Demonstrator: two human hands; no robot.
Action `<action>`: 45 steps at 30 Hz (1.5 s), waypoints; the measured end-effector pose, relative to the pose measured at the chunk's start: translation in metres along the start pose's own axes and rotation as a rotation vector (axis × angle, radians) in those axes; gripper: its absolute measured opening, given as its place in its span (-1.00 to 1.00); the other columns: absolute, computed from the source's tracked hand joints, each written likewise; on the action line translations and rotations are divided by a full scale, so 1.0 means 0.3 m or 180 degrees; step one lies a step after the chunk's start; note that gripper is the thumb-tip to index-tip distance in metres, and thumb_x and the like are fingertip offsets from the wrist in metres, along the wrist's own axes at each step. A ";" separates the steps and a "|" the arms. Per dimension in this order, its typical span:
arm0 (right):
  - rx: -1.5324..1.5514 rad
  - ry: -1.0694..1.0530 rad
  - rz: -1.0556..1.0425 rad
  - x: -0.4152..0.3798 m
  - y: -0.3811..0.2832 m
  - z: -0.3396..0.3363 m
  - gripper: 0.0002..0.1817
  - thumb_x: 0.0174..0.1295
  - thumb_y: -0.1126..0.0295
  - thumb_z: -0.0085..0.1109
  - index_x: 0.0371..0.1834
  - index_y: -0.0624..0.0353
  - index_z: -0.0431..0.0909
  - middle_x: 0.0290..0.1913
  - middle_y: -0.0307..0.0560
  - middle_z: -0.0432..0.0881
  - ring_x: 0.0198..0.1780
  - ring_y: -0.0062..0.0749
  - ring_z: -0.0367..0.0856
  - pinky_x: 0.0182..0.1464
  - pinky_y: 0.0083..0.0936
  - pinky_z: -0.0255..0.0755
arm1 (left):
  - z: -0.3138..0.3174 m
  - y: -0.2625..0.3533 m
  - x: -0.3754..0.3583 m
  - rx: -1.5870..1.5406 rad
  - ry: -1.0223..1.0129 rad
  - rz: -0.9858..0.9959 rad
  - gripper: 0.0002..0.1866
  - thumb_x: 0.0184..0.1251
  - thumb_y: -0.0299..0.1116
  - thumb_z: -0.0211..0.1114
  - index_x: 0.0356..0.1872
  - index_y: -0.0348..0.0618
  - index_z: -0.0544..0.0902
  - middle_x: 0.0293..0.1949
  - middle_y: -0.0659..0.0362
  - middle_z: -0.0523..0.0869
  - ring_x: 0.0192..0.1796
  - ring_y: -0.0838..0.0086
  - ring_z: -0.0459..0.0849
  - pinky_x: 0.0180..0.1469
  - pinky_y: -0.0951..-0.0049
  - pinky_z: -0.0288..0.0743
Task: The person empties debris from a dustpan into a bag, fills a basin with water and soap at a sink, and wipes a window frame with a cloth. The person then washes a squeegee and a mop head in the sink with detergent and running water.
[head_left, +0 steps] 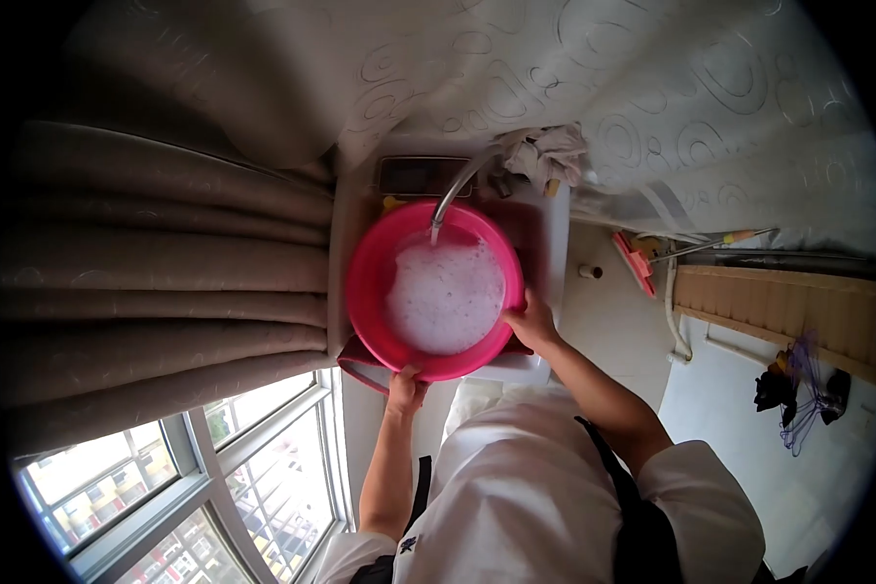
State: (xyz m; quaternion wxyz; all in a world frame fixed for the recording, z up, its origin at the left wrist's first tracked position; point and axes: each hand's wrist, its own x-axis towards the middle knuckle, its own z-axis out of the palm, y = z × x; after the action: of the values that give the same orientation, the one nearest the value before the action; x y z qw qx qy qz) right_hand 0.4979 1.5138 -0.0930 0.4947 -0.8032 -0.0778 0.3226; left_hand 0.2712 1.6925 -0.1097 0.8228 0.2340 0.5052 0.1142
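A round pink basin [365, 297] with white suds [446, 297] inside sits at a white sink [552, 234]. My left hand [408, 389] grips its near rim, thumb over the edge and fingers hidden below. At the right side of the rim, my right hand [532, 323] is closed on the basin too, its fingers partly out of sight beneath. A curved metal faucet [457, 190] reaches over the far rim, its spout end above the suds. Below my left hand's side of the basin, part of a dark red item [357, 362] shows; I cannot make out what it is.
Behind the faucet lies a crumpled pale cloth [553, 156]. Brown curtains [165, 258] hang on the left above a window [273, 457]. A pink squeegee head [636, 265] with a long handle rests at right, near a wooden panel [769, 307] and purple hangers [801, 399].
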 end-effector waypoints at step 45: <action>0.4647 -0.0942 0.1824 0.611 -0.181 0.497 -0.86 0.33 0.24 0.06 -0.39 -0.08 0.44 -0.57 -0.17 0.48 -0.57 -0.32 0.47 -0.67 -0.41 0.25 | -0.135 -0.062 0.086 -0.0012 -0.0561 0.0025 -0.72 0.12 -0.59 0.22 -0.11 -0.18 0.56 -0.26 0.19 0.64 -0.26 0.37 0.66 -0.26 0.34 0.59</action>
State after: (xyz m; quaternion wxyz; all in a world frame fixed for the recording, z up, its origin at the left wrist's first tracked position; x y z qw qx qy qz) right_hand 0.5626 1.7334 -0.1730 0.7782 -0.2139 0.2977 0.5099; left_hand 0.2464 1.6983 -0.1546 0.8641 0.2436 0.4296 0.0974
